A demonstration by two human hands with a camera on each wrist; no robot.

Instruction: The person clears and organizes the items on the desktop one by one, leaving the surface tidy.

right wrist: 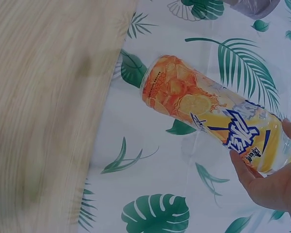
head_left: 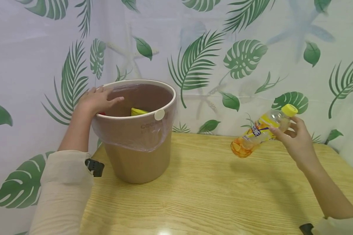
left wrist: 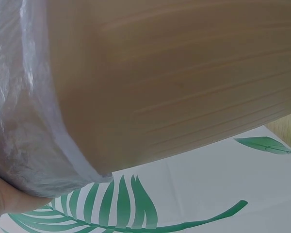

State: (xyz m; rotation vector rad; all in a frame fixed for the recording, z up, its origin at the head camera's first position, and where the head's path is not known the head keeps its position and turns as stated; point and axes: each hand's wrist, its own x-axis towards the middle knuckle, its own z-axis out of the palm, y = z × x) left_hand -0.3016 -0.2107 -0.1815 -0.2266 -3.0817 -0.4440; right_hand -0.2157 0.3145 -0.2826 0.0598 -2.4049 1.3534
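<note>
A brown trash bin (head_left: 138,163) stands upright on the left part of the table, a clear plastic liner (head_left: 135,140) folded over its pale rim. My left hand (head_left: 95,101) holds the bin's left rim, thumb reaching over the opening; the fingers' far ends are partly hidden. Only an edge of that hand (left wrist: 9,199) shows against the liner in the left wrist view. My right hand (head_left: 300,140) grips a clear plastic drink bottle (head_left: 257,132) near its yellow cap. The bottle is tilted above the table, base down to the left, with an orange-and-yellow label.
Inside the bin lies a yellow item (head_left: 138,112), and a bit of red (head_left: 102,113) shows by the left wall; their kinds are unclear. A wood-grain table (head_left: 200,195) lies below. Behind it hangs a white leaf-print sheet (head_left: 159,26).
</note>
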